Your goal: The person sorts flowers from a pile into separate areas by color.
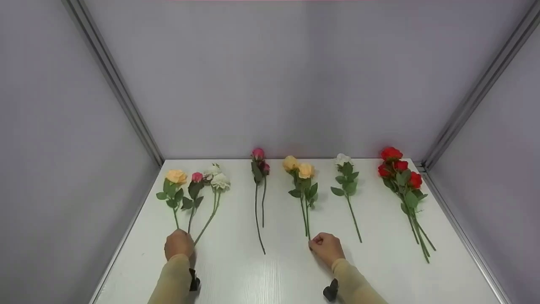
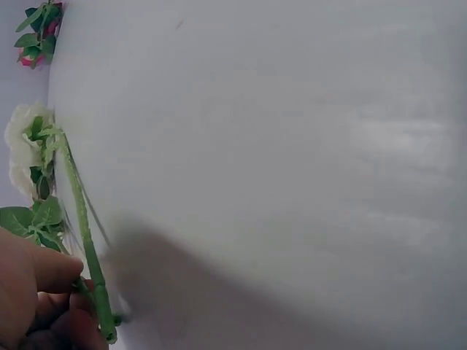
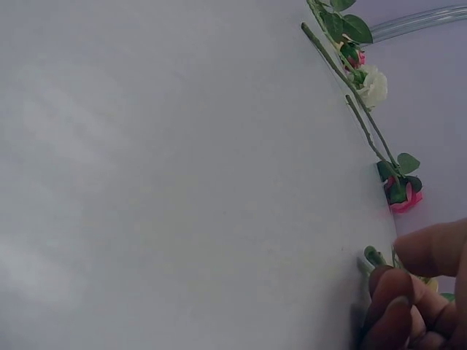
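At the left side of the table, my left hand pinches flower stems at their lower ends. Above it fan out a yellow rose, a pink rose and white roses. The left wrist view shows a thick green stem running past the thumb and fingertips; which stems are gripped I cannot tell exactly. My right hand pinches the stem end of the yellow roses lying near the middle. From the right wrist, that green stem end pokes out by the thumb and curled fingers.
Between the hands lie two dark pink roses with long stems. To the right are a single white rose and a bunch of red roses. Grey panels wall in the white table at back and sides.
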Tool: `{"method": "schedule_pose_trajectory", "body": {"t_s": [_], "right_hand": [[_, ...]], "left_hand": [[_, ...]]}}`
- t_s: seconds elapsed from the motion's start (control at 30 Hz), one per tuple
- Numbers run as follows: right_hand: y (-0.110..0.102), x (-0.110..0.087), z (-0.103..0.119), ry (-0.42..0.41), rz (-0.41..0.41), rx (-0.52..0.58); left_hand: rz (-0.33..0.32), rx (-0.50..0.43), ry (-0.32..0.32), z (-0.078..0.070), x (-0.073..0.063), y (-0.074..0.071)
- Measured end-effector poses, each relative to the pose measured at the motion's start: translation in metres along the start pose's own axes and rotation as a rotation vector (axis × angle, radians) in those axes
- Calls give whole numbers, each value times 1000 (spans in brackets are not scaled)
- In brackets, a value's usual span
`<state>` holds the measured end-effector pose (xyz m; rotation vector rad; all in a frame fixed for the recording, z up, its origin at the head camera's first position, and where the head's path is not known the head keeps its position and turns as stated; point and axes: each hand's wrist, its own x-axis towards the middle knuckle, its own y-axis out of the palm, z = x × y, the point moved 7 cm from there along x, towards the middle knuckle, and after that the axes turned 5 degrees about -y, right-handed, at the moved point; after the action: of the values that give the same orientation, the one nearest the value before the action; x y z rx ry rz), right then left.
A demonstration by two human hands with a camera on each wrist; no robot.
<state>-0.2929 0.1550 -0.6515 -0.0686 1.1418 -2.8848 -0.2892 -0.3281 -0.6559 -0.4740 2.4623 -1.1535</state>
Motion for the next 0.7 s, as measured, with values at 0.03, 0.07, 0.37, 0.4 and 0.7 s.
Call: {"method": "schedule_pose_trajectory", "body": {"t_s": [0.03,0.07,0.37,0.4,0.7], "right_hand": [[0,0,0,-4,2,13],[0,0,0,-6,5,25],[-4,1,-7,57,41,225],[-6,2,-4,57,41,242],[-11,8,41,-9,72,364]], "left_hand": [[-4,-17,4,0,0,-1],[-10,-31,8,-1,0,-3],[-89,-109,20,-12,-4,-24],[-100,-125,25,-15,-6,-27],[-180,-245,149,-67,-21,-41]]}}
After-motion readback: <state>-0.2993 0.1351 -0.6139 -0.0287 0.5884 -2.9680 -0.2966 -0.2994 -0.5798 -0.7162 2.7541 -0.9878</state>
